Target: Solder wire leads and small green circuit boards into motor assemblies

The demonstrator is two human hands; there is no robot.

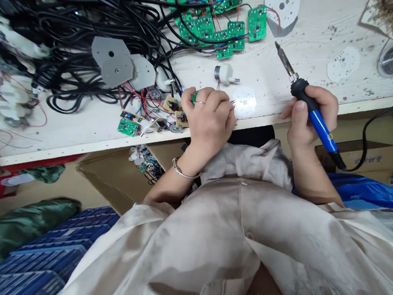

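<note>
Soldering iron gripped in right hand; left hand pinches thin wires just beside white round circuit board

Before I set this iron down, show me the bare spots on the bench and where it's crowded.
Bare bench top lies between the green circuit boards and the white disc, above the soldering iron in your right hand. A second strip runs below the black cables. Those cables and boards are crowded, as is the area around your left hand.
</note>
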